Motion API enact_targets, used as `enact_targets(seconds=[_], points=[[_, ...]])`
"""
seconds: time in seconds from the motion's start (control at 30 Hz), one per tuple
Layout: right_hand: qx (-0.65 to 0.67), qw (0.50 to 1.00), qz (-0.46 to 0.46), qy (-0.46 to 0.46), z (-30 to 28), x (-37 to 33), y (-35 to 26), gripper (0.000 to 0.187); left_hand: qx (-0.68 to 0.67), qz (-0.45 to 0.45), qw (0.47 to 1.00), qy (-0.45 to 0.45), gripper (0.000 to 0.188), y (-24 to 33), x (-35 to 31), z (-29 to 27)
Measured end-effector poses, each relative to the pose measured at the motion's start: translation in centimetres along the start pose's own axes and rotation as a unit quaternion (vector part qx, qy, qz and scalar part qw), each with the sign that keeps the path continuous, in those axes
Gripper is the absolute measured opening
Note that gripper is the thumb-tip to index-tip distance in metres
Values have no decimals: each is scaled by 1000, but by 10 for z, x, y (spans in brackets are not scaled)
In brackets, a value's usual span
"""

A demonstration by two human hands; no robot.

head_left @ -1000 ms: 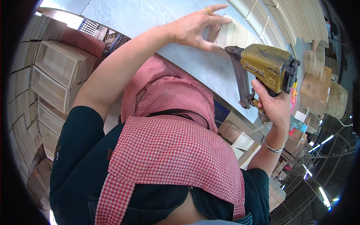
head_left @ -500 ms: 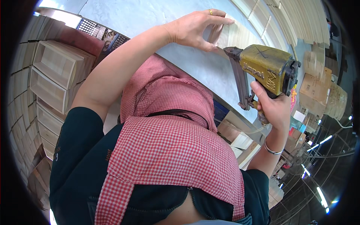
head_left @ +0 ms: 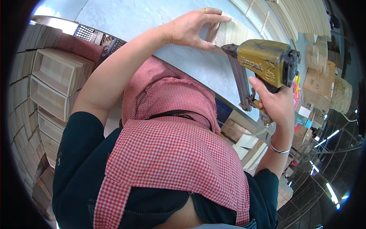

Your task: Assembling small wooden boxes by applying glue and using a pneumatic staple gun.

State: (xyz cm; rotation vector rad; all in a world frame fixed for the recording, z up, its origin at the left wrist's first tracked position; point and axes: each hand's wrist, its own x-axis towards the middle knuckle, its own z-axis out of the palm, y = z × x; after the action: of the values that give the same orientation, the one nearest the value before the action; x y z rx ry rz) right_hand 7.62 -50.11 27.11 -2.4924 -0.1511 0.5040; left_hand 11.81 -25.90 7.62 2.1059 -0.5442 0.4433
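Note:
My left hand [head_left: 188,29] curves around the left end of a pale wooden box or frame [head_left: 237,32] on the bench, thumb on its near side and fingers over the far side. A gold ring sits on one of its fingers. My right hand [head_left: 277,105] is wrapped around the handle of a worn yellow nail gun [head_left: 264,59]. The nose of the gun is at the near edge of the wood, close to my left thumb; whether it presses on the wood I cannot tell. The gun hides part of the piece.
The pale bench top [head_left: 126,17] carries stacked wooden strips [head_left: 305,19] at the far right. Open wooden boxes [head_left: 51,93] are piled at the left, beside a black plastic basket [head_left: 84,33]. A hose [head_left: 259,132] hangs below the gun. Cardboard boxes [head_left: 317,86] stand at the right.
Both hands, the nail gun and the wood appear slightly further left and up in the picture. The grip of each hand stays the same.

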Motion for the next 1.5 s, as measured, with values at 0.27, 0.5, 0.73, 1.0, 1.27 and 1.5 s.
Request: enact_targets(seconds=[0.27,0.5,0.73,1.0,1.27,1.5], points=[[67,984,-5,164,-7,-42,49,42,38,-89,995,5,100,33,-61,-44],[-96,957,112,251,-74,-51,274,58,145,-234,930,245,91,106,-130,-33],[-361,896,1,258,-94,-23,473,66,79,-231,958,152,78,101,-127,-13],[-376,874,134,276,-72,5,452,60,-39,-338,940,8,53,101,-92,-79],[-100,883,-265,374,36,28,202,46,-89,-344,904,237,44,18,-41,-113],[-24,839,-498,216,169,29,16,44,-108,-317,911,242,51,-48,20,-120]])
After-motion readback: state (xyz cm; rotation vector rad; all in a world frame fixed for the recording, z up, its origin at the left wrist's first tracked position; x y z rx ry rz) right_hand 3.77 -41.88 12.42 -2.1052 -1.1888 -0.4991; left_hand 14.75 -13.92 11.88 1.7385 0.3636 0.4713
